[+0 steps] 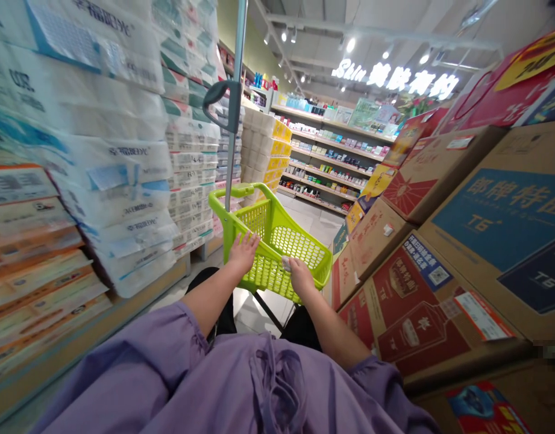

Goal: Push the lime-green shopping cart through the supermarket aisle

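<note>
A lime-green plastic shopping cart basket (pixel 299 241) with pierced sides stands tilted in front of me, and nothing shows inside it. My left hand (pixel 244 252) lies on its near rim, fingers stretched over the edge. Farther right along that rim is my right hand (pixel 301 277), closed with thumb and fingers together. A small crumpled white piece (pixel 286 263), like paper or tissue, sticks out from its fingers. From the basket's left end rises a metal pole (pixel 232 150) with a grey hook-shaped handle (pixel 222 105).
Plastic-wrapped tissue packs (pixel 128 150) are piled high on the left. Cardboard cartons (pixel 422 307) crowd the right side close to the basket. Ahead, the tiled aisle (pixel 299 211) leads to shelves (pixel 335 157) of small boxed and bottled goods.
</note>
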Demonstrator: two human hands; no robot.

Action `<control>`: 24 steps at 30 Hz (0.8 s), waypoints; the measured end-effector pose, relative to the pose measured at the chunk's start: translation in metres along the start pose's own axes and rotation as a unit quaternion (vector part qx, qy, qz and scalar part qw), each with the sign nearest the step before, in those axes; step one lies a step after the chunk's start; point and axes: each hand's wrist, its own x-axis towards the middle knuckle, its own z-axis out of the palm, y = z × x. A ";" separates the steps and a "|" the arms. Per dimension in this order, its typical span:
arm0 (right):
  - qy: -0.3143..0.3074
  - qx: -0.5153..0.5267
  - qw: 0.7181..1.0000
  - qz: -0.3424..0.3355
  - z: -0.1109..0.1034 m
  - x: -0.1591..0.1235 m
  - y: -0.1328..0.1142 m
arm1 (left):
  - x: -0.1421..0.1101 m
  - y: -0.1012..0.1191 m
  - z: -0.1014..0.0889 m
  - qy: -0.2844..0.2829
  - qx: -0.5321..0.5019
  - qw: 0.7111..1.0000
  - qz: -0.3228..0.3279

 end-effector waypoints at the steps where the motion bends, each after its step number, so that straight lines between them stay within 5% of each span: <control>1: 0.006 0.005 1.000 0.000 0.001 -0.002 0.001 | 0.001 0.003 0.001 -0.003 -0.002 1.000 -0.007; 7: 0.004 0.027 1.000 0.009 0.010 0.005 -0.008 | -0.011 0.048 0.011 -0.014 -0.046 0.990 0.135; 20: -0.038 0.038 0.997 0.056 -0.002 -0.001 0.017 | 0.017 0.050 0.013 -0.085 -0.085 0.993 0.012; 24: -0.049 0.032 0.997 0.051 0.005 0.004 0.005 | 0.011 0.058 0.021 -0.069 -0.095 0.991 0.069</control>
